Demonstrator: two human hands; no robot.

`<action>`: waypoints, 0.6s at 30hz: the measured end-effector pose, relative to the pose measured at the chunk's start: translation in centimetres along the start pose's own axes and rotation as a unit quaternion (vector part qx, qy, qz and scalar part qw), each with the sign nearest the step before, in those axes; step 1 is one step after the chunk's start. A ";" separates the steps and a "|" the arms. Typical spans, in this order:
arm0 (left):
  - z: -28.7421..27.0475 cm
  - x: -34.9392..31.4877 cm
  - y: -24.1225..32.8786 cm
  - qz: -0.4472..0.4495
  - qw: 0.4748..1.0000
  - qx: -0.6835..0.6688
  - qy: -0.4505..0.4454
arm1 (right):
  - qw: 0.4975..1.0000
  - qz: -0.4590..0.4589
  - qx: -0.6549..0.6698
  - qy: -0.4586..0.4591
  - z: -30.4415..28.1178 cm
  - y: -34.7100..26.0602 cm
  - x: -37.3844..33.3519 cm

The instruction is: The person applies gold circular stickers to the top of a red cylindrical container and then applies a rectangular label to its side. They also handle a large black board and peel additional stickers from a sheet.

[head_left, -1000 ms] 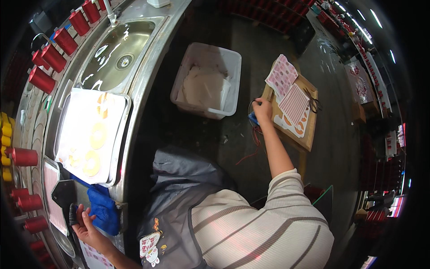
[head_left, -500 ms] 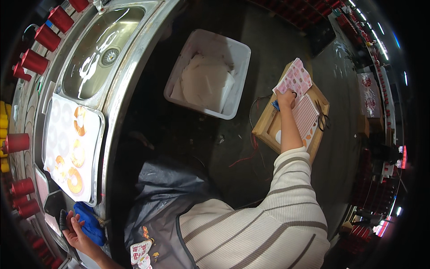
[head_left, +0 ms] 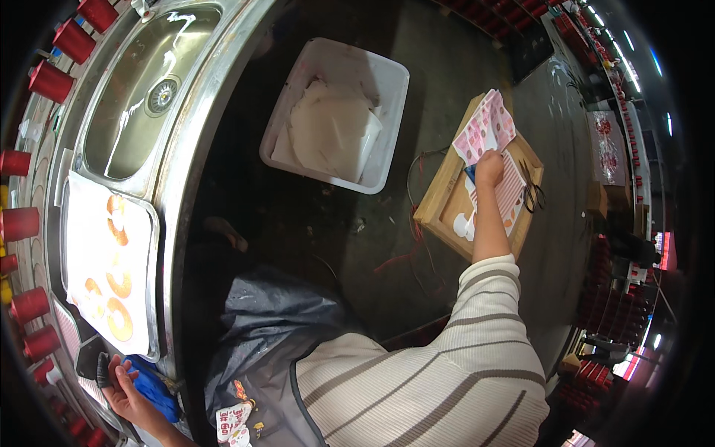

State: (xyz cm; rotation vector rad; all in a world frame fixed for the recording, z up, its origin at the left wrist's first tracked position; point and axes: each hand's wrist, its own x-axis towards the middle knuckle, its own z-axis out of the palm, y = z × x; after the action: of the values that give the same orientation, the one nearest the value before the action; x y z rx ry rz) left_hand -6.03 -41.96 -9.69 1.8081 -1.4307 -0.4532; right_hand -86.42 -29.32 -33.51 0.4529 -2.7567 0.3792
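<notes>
My right hand [head_left: 488, 168] is reached out over a shallow wooden tray [head_left: 433, 211], its fingers closed on the near edge of a pink-and-white patterned sheet [head_left: 484, 134], which bows in the middle. Under that hand lies a pink striped sheet [head_left: 511, 188]. Small white and orange cut pieces [head_left: 465, 225] rest in the tray, and black-handled scissors [head_left: 533, 195] lie along its right side. Something blue shows beside my right fingers. At the lower left, my left hand [head_left: 128, 393] holds nothing, fingers loosely bent and apart; a black covering is on one finger. A blue cloth [head_left: 153, 393] lies beside it.
A translucent white bin [head_left: 268, 149] holding pale sheets stands on the floor. On the left, a metal counter has a sink [head_left: 112, 156] and a metal tray [head_left: 154, 283] with a white sheet of orange ring prints. Red cylinders [head_left: 51, 82] line the counter's far side.
The patterned sheet has bent inward, and my right hand now grips its near edge lower down. My left hand stays much the same. The whole view has shifted slightly.
</notes>
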 end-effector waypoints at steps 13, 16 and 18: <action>0.5 1.1 -0.7 0.010 1.000 -0.001 -0.019 | 0.986 -0.131 -0.048 -0.087 -3.4 0.3 0.4; 0.4 0.8 -1.1 0.000 1.000 -0.011 -0.020 | 0.975 -0.140 -0.114 -0.126 -3.1 -2.5 -1.0; 0.3 0.8 -1.4 -0.004 1.000 -0.020 -0.022 | 0.962 -0.154 -0.162 -0.154 -3.3 -4.6 -1.4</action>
State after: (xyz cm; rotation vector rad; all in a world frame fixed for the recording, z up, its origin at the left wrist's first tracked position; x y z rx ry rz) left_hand -5.03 -42.70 -10.82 1.7839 -1.4345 -0.5251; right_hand -82.65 -32.10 -30.06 0.9000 -2.8924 -0.2372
